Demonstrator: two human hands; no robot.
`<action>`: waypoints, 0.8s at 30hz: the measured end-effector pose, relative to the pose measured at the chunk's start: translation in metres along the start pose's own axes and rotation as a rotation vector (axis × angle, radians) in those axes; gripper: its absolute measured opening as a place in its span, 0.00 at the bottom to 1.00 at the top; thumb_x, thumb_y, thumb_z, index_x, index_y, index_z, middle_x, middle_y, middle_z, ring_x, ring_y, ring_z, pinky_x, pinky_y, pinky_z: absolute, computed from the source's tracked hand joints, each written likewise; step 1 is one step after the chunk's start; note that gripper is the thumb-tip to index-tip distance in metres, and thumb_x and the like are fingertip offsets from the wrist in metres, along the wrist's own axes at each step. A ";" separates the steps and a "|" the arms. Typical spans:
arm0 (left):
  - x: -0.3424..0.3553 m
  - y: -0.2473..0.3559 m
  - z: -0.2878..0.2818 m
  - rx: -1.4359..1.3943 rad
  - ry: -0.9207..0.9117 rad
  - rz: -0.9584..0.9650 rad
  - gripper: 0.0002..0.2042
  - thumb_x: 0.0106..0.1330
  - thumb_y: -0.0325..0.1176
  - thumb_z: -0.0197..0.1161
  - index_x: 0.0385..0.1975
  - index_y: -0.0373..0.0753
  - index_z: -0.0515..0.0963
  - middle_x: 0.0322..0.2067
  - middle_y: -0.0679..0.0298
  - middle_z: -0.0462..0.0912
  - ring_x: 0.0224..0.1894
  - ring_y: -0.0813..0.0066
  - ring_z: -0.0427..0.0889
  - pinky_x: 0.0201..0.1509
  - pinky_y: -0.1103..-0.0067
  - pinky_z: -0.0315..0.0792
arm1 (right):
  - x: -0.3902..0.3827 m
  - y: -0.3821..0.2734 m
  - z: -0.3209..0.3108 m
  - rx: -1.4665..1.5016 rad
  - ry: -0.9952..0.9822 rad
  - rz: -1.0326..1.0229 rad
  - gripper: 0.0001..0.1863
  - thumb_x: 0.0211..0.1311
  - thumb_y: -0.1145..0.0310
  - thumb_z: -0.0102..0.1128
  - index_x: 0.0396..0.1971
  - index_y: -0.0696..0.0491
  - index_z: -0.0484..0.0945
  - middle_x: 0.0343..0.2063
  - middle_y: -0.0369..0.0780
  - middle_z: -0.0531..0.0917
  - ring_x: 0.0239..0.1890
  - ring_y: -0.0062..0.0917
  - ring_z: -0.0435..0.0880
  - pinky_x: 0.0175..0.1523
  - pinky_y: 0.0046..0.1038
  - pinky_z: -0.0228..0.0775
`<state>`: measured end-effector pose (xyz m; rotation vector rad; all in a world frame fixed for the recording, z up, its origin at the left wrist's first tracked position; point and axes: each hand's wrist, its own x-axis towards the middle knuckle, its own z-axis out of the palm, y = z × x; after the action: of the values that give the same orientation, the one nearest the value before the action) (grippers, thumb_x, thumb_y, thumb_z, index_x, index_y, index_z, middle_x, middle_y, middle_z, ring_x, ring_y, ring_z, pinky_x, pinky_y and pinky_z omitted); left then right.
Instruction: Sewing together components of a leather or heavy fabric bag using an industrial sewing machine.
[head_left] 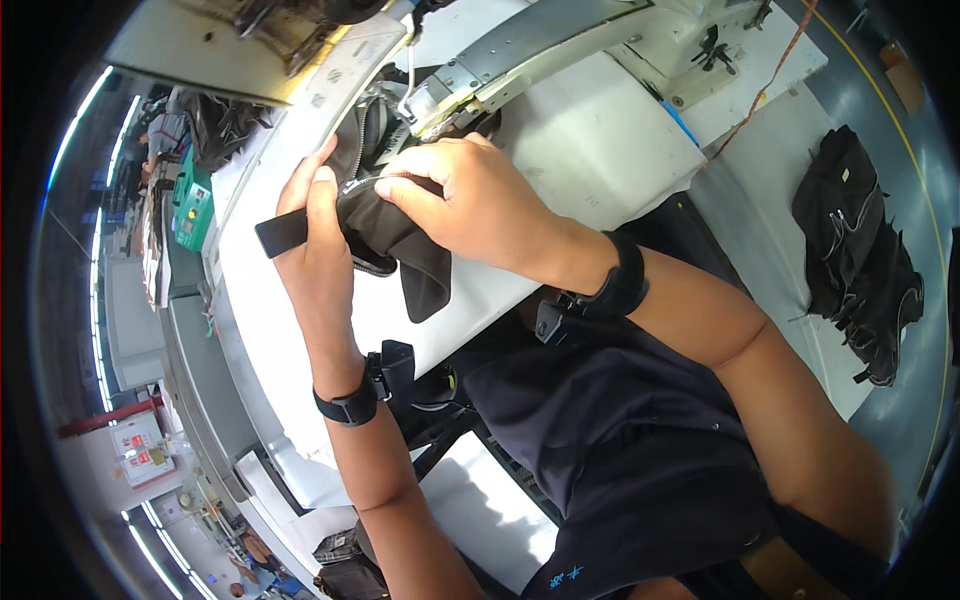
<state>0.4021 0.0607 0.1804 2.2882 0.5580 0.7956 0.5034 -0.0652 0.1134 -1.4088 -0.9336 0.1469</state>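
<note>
Dark brown fabric [385,225] with a metal zipper [362,140] along its edge lies bunched at the sewing machine [440,105]. My left hand [315,235] is closed on the fabric's left side, thumb on top. A flat black rectangular piece [281,233] sticks out to the left beside that thumb; its other end is hidden by the hand. My right hand [470,195] pinches the fabric's edge by the zipper between thumb and fingers, close to the machine's needle area. A loose flap of the fabric hangs down below my right hand.
The white table [270,370] runs under both hands. To the right, a pile of dark zippered garments [860,250] lies on a white surface. A green box [193,205] stands at the left, with dark cloth [222,130] beyond it. Behind the machine is a blue pen-like stick [680,122].
</note>
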 end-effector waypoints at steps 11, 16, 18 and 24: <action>0.008 0.001 0.041 -0.317 -0.036 -0.142 0.21 0.85 0.39 0.47 0.62 0.33 0.79 0.58 0.59 0.83 0.55 0.75 0.80 0.64 0.81 0.69 | 0.000 0.012 -0.012 -0.084 0.335 -0.074 0.11 0.66 0.66 0.62 0.26 0.55 0.82 0.22 0.45 0.85 0.28 0.46 0.84 0.42 0.43 0.70; -0.008 0.021 0.061 -0.477 -0.050 -0.306 0.22 0.82 0.32 0.43 0.70 0.35 0.71 0.49 0.61 0.83 0.47 0.77 0.80 0.55 0.81 0.73 | -0.004 0.004 -0.038 -0.049 0.231 0.004 0.12 0.67 0.66 0.61 0.29 0.58 0.86 0.13 0.44 0.80 0.14 0.32 0.78 0.26 0.34 0.68; -0.017 0.027 0.071 -0.627 -0.025 -0.378 0.24 0.83 0.40 0.42 0.73 0.36 0.68 0.43 0.63 0.83 0.41 0.79 0.79 0.48 0.82 0.74 | -0.005 0.002 -0.044 -0.031 0.239 0.012 0.12 0.67 0.66 0.61 0.29 0.58 0.86 0.14 0.44 0.80 0.14 0.32 0.78 0.26 0.33 0.67; -0.007 0.025 0.095 -0.741 0.071 -0.430 0.31 0.85 0.53 0.39 0.74 0.33 0.64 0.50 0.56 0.83 0.49 0.75 0.82 0.55 0.79 0.75 | 0.006 0.005 -0.052 -0.072 0.218 0.055 0.12 0.65 0.67 0.60 0.29 0.58 0.87 0.14 0.45 0.81 0.14 0.36 0.78 0.26 0.33 0.69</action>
<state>0.4647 -0.0018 0.1371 1.4062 0.6272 0.7115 0.5422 -0.1011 0.1180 -1.4845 -0.7266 0.0003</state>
